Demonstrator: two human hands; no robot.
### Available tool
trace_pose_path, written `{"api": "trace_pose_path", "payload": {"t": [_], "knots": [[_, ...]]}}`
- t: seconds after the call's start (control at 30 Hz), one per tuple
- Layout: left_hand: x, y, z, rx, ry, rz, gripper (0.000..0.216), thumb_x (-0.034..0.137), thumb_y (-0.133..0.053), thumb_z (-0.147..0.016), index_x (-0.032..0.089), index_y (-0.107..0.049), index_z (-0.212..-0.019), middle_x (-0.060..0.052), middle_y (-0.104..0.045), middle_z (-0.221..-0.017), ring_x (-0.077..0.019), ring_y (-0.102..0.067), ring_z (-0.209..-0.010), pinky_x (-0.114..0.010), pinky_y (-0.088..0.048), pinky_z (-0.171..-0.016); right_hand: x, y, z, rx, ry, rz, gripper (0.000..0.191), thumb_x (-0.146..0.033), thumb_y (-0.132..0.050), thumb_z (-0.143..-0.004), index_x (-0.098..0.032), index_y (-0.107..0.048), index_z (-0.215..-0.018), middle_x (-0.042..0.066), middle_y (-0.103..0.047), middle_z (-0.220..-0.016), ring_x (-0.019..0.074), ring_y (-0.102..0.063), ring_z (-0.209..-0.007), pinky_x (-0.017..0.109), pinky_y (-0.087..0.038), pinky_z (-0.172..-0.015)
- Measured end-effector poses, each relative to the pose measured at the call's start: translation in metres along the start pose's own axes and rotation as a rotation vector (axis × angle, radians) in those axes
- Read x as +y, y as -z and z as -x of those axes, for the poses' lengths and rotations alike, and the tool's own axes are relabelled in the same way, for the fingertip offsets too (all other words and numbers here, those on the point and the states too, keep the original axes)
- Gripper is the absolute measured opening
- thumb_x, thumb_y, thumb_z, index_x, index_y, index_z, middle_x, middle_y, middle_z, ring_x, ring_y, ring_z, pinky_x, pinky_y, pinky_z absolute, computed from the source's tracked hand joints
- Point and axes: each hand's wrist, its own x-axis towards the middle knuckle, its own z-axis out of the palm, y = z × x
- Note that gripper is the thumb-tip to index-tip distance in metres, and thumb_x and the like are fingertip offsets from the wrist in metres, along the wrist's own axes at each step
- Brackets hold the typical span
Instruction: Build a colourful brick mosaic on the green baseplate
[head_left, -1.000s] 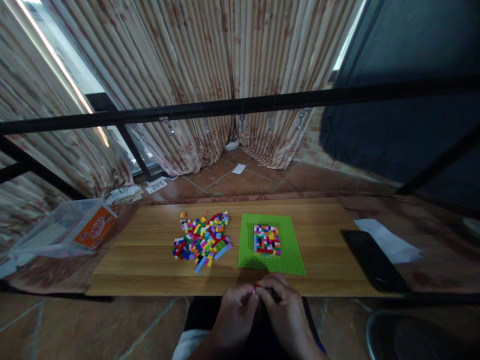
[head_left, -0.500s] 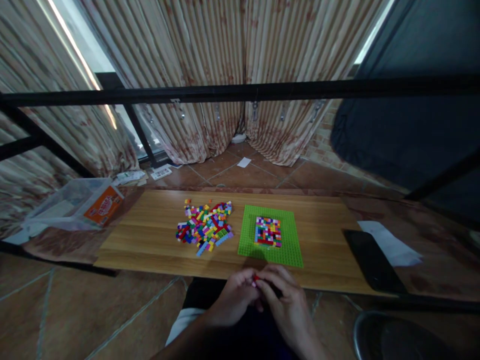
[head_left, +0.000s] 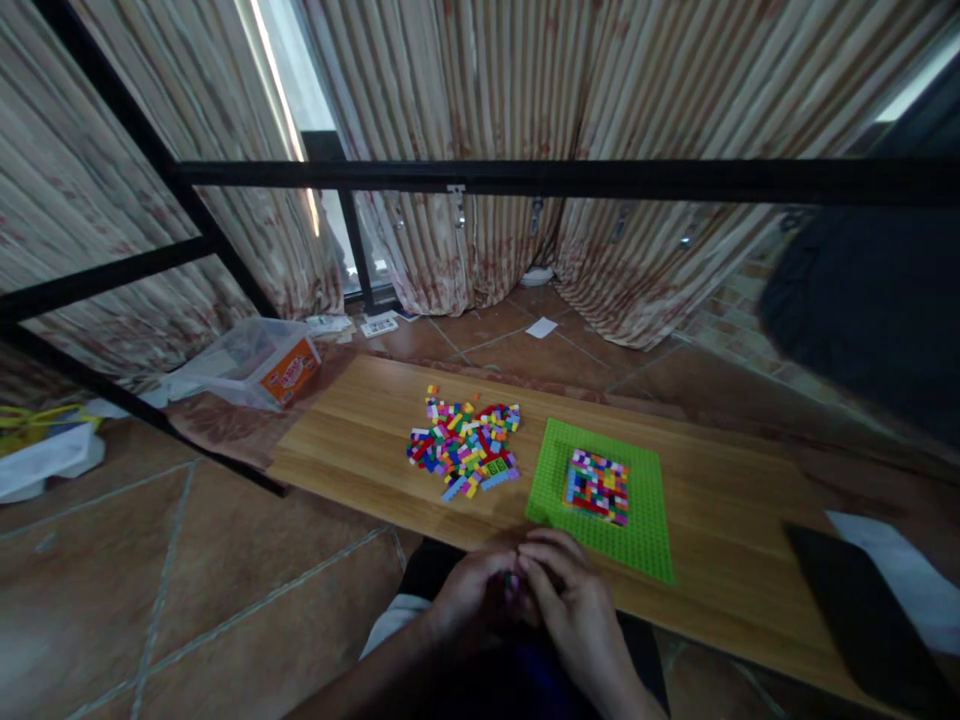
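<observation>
My left hand [head_left: 480,588] and my right hand [head_left: 564,590] meet in front of the bench's near edge, fingers closed together. Between them are small toy building bricks [head_left: 511,580], mostly covered by the fingers; a pinkish bit and a dark bit show. Beyond the right hand lies a green baseplate [head_left: 550,470], carrying a square block of many-coloured bricks [head_left: 598,487]. A loose pile of mixed bricks [head_left: 466,440] is spread on the wood to its left.
The wooden bench top [head_left: 360,440] runs across the view. A dark flat object [head_left: 862,610] and white paper [head_left: 900,570] are at the right. Left of the bench stands a clear plastic box [head_left: 247,365] with an orange label. A black metal rail [head_left: 525,178] crosses behind.
The view has turned left, so the bench and bricks sit farther right and tilted. My hands stay together; the red brick seen between the fingertips before is now hidden.
</observation>
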Motion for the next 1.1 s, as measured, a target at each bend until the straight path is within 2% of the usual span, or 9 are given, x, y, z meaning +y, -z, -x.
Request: {"api": "trace_pose_path", "payload": {"t": [0.1, 0.2, 0.33, 0.43, 0.57, 0.73, 1.1], "knots": [[0.013, 0.008, -0.001, 0.097, -0.064, -0.136, 0.023, 0.036, -0.059, -0.068, 0.013, -0.057, -0.064, 0.001, -0.051, -0.056, -0.006, -0.04, -0.046, -0.019, -0.022, -0.043, -0.006, -0.011, -0.035, 0.048, 0.051, 0.061, 0.024, -0.03, -0.045, -0.089, -0.024, -0.067, -0.094, 0.006, -0.061, -0.102, 0.0206, -0.057, -0.097, 0.035, -0.047, -0.085], [0.03, 0.016, -0.003, 0.101, -0.142, -0.169, 0.025, 0.039, -0.059, -0.07, 0.015, -0.056, -0.07, 0.004, -0.049, -0.055, -0.0038, -0.033, -0.039, -0.019, -0.014, -0.04, -0.009, -0.026, -0.07, 0.035, 0.166, 0.177, 0.025, -0.026, -0.044, -0.088, -0.025, -0.067, -0.098, 0.006, -0.058, -0.108, 0.0223, -0.053, -0.102, 0.038, -0.045, -0.089], [0.048, 0.021, -0.011, 0.084, -0.139, -0.163, 0.027, 0.04, -0.061, -0.07, 0.015, -0.056, -0.079, 0.007, -0.046, -0.052, -0.0018, -0.026, -0.036, -0.019, -0.008, -0.039, -0.002, -0.042, -0.096, -0.027, 0.212, 0.327, 0.027, -0.024, -0.045, -0.086, -0.025, -0.066, -0.103, 0.007, -0.053, -0.116, 0.0243, -0.049, -0.104, 0.042, -0.043, -0.091], [0.054, 0.023, -0.017, 0.094, -0.124, -0.142, 0.03, 0.037, -0.059, -0.072, 0.015, -0.056, -0.092, 0.007, -0.046, -0.052, -0.0016, -0.025, -0.036, -0.018, -0.008, -0.04, 0.01, -0.042, -0.101, -0.06, 0.218, 0.386, 0.027, -0.023, -0.046, -0.085, -0.025, -0.065, -0.106, 0.007, -0.052, -0.117, 0.0251, -0.048, -0.104, 0.044, -0.043, -0.091], [0.057, 0.029, -0.018, 0.148, -0.118, -0.084, 0.043, 0.033, -0.058, -0.071, 0.015, -0.052, -0.109, 0.007, -0.048, -0.052, -0.002, -0.025, -0.036, -0.018, -0.009, -0.041, 0.023, -0.03, -0.103, -0.046, 0.227, 0.424, 0.027, -0.023, -0.047, -0.084, -0.023, -0.065, -0.105, 0.008, -0.052, -0.116, 0.0254, -0.047, -0.104, 0.043, -0.042, -0.091], [0.061, 0.037, -0.015, 0.164, -0.102, -0.067, 0.042, 0.032, -0.057, -0.071, 0.014, -0.053, -0.109, 0.006, -0.048, -0.054, -0.0019, -0.026, -0.037, -0.019, -0.009, -0.041, 0.019, -0.024, -0.107, -0.035, 0.213, 0.475, 0.025, -0.021, -0.046, -0.084, -0.021, -0.067, -0.099, 0.008, -0.053, -0.114, 0.0247, -0.048, -0.102, 0.041, -0.042, -0.089], [0.062, 0.051, -0.011, 0.205, -0.129, -0.025, 0.037, 0.029, -0.055, -0.072, 0.014, -0.053, -0.106, 0.007, -0.046, -0.052, -0.002, -0.026, -0.037, -0.018, -0.009, -0.04, 0.001, -0.055, -0.11, -0.003, 0.161, 0.504, 0.015, -0.03, -0.056, -0.082, -0.022, -0.066, -0.09, 0.006, -0.059, -0.099, 0.0236, -0.049, -0.097, 0.041, -0.035, -0.094]]}}
